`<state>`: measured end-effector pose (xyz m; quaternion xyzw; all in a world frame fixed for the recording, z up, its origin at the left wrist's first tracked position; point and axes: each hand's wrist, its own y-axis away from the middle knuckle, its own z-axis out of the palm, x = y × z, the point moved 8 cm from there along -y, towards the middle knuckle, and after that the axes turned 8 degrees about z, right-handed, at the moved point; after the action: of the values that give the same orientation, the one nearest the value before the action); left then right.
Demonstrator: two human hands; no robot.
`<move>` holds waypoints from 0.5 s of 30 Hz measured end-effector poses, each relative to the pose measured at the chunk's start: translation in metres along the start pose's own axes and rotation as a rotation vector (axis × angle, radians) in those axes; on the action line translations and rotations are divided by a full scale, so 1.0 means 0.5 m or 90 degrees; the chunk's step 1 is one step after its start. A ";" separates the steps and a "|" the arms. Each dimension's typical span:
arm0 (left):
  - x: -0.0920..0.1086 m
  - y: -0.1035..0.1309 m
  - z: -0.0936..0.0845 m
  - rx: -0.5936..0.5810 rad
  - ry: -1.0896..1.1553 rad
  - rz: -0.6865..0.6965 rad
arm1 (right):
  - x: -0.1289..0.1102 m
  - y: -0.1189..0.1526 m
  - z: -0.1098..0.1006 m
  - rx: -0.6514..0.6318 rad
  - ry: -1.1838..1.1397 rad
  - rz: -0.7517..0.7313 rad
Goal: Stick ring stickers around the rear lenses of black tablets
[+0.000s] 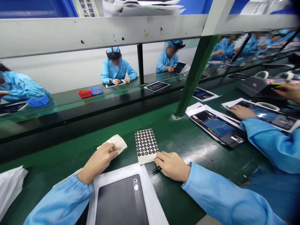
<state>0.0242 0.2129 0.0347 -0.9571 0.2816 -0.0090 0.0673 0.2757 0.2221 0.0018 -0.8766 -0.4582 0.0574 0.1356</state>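
Note:
My left hand is closed, its fingers bent onto a cream backing sheet with small reddish-brown marks; what lies under the fingertips is hidden. A sheet of round black stickers, ring-shaped with pale centres, lies just to the right. My right hand touches that sheet's lower right corner with its fingers curled. Dark tweezers stick out from under this hand, mostly covered by it. Between my forearms, a dark tablet back panel rests on white paper.
A green post rises from the green bench. To the right, an opened tablet lies on paper beside a co-worker's hand and tape dispenser. Co-workers sit opposite, near red and blue trays. A shelf beam crosses above.

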 end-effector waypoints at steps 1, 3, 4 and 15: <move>0.003 0.002 -0.004 0.005 -0.007 -0.004 | 0.002 0.003 -0.002 0.010 -0.009 0.008; 0.011 -0.004 -0.016 0.037 -0.013 -0.040 | 0.005 0.006 -0.009 0.037 -0.029 0.030; 0.016 -0.010 -0.023 0.059 0.005 -0.076 | 0.007 0.006 -0.012 0.051 -0.042 0.041; 0.190 -0.114 0.031 0.115 0.235 -0.086 | 0.064 0.022 -0.004 0.066 -0.338 0.195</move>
<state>0.1355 0.2111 0.0251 -0.9460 0.2224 -0.2137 0.0995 0.3032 0.2420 0.0012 -0.8816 -0.3369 0.3275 0.0457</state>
